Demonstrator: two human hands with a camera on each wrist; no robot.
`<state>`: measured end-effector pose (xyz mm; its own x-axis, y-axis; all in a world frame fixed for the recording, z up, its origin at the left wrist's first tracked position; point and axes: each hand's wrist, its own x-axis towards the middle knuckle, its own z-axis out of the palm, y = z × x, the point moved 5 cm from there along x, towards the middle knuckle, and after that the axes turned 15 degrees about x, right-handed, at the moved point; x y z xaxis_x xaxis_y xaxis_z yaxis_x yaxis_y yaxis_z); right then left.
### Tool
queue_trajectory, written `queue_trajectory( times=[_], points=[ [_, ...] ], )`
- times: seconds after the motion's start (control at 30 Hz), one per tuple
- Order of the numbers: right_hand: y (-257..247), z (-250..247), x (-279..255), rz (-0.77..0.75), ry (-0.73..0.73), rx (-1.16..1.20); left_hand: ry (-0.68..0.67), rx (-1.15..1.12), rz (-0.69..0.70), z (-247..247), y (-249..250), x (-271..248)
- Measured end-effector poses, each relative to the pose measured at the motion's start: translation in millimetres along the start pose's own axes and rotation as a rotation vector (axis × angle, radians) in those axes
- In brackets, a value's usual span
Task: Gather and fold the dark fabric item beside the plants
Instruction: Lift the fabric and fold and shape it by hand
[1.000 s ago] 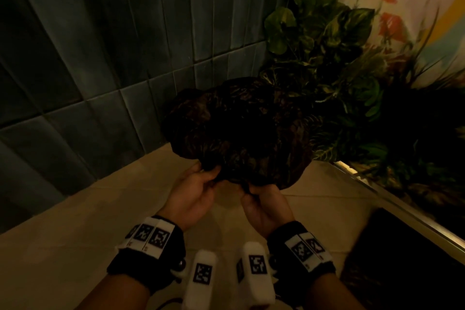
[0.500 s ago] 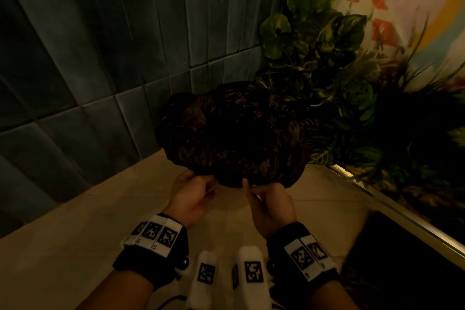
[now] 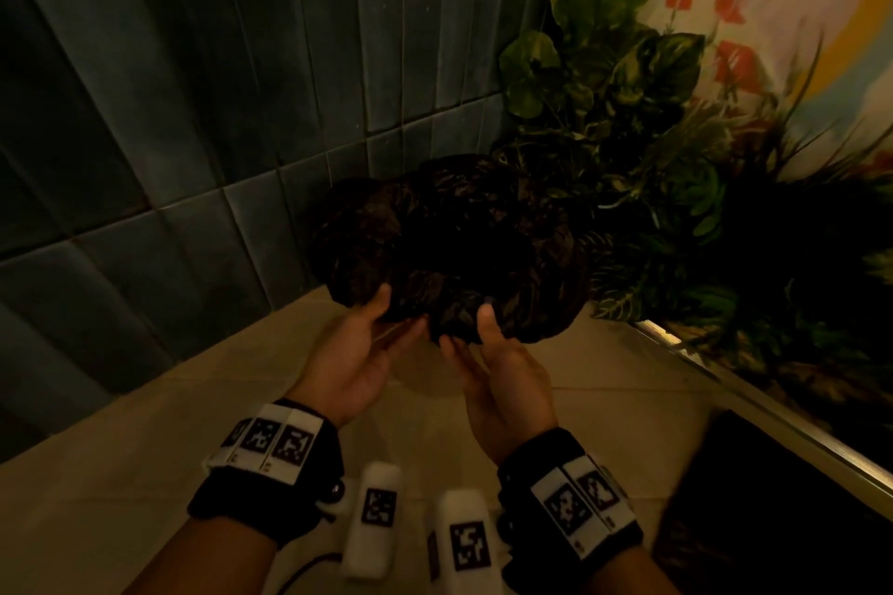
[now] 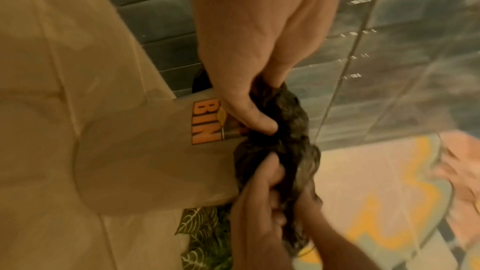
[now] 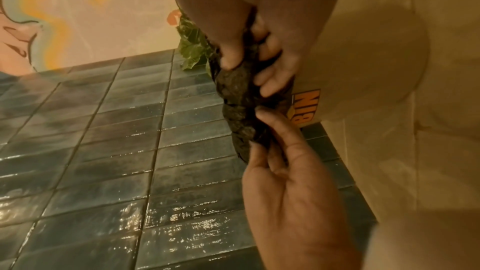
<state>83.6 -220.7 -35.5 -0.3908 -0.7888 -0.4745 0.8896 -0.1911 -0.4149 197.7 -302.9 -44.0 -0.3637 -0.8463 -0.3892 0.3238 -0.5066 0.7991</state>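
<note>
The dark patterned fabric [image 3: 449,242] is bunched into a loose bundle and held up in the air in front of me, just left of the plants [image 3: 623,77]. My left hand [image 3: 396,312] grips its near lower edge, thumb on top and fingers underneath. My right hand [image 3: 466,329] pinches the same edge a little to the right. In the left wrist view the left hand [image 4: 262,110] pinches the crumpled fabric [image 4: 293,114]. In the right wrist view the right hand [image 5: 249,75] clasps the fabric [image 5: 239,102], with the left hand's fingers [image 5: 270,128] just below.
A dark blue tiled wall [image 3: 193,135] stands behind and to the left. The beige tiled floor [image 3: 121,473] lies below. A metal-edged planter rim [image 3: 725,382] runs along the right, with a dark mat [image 3: 773,522] beside it. An orange "BIN" label [image 4: 205,122] shows on a beige surface under the bundle.
Both hands have shifted their hold along the fabric's near edge, and the thumbs now lie on top of it. The bundle stays raised in about the same place.
</note>
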Motion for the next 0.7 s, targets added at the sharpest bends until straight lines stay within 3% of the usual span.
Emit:
queue_trajectory(
  times=[0.13, 0.2, 0.27, 0.33, 0.37, 0.43, 0.5, 0.57, 0.7],
  points=[
    [-5, -3, 5, -0.082, 0.043, 0.035, -0.003, -0.016, -0.055, 1, -2, 5],
    [-10, -8, 9, -0.149, 0.075, 0.044, 0.057, 0.19, 0.001, -7, -3, 10],
    [-16, -13, 12, -0.233, 0.097, -0.03, 0.333, 0.651, 0.299, -21, 12, 8],
    [-22, -12, 13, -0.316, 0.066, -0.133, 0.574, 0.97, 0.715, -16, 35, -14],
    [-23, -11, 13, -0.346, 0.038, -0.183, 0.559, 1.088, 0.905, -1, 43, -28],
    [-24, -8, 14, -0.363, -0.012, -0.264, 0.329, 1.403, 1.132, 36, 46, -42],
    [-22, -9, 14, -0.339, -0.029, -0.339, 0.026, 1.735, 1.095, 64, 36, -36],
    [-21, -10, 14, -0.275, -0.043, -0.357, -0.148, 1.981, 0.987, 77, 27, -19],
    [-20, -11, 12, -0.134, -0.057, -0.259, -0.141, 2.1, 1.063, 85, 29, -1]
  ],
)
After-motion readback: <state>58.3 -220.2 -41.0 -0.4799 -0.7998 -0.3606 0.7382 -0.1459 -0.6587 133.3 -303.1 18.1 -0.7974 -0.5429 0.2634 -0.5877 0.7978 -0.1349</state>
